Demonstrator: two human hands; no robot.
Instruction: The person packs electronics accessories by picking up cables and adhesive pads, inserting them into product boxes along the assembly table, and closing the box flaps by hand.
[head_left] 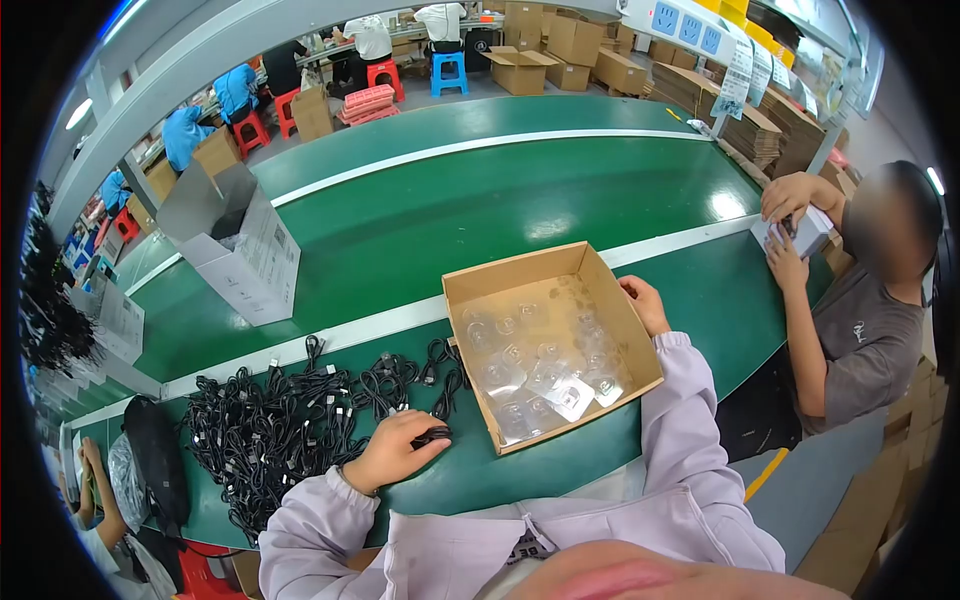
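Wearer's chin (640,583) is sitting nearest. Left hand (393,453) is grasping a black cable coil (434,436) on the green table (425,495), cable pile (265,440) lying within easy reach. Right hand (646,305) is touching the cardboard box (622,330)'s right wall, probably steadying it; can't tell if pinching. Clear plastic pieces (570,397) are lying inside.

Cable bundle (433,437) partly covered by left hand (392,452), co-worker (862,345) with blurred face, dark item (788,227) before them too small to name, fine print on white box (252,275) unreadable, hanging black strands (55,300) and lower-left person (106,495) cut off by dark rim.
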